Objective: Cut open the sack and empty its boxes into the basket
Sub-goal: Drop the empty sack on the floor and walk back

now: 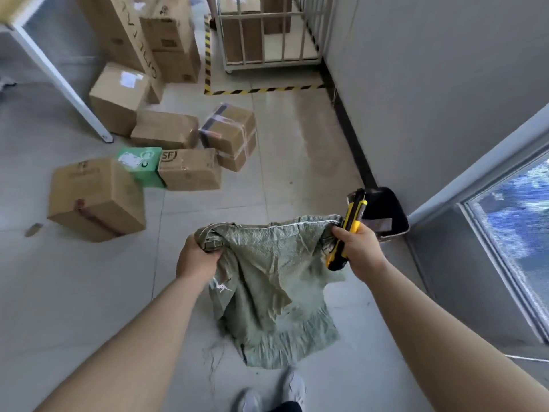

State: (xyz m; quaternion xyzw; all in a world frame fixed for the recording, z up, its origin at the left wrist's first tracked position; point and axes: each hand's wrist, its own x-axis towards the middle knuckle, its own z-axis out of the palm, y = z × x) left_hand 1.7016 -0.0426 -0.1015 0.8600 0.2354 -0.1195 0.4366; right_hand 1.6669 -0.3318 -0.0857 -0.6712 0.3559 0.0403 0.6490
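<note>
A limp green woven sack [270, 281] hangs between my hands, its lower end trailing on the floor. My left hand [197, 258] grips a bunched top corner. My right hand [358, 248] holds the other top corner together with a yellow and black utility knife [347, 230]. Several cardboard boxes [190, 169] and a green box [142, 165] lie scattered on the tiled floor to the upper left. A white barred cage cart [267, 59] with boxes in it stands at the back.
A dark bin [386, 212] stands against the grey wall just beyond my right hand. Taller stacked cartons [169, 37] and a white table leg [59, 75] are at the upper left. Yellow-black floor tape [261, 90] marks the cart's bay. A window is at right.
</note>
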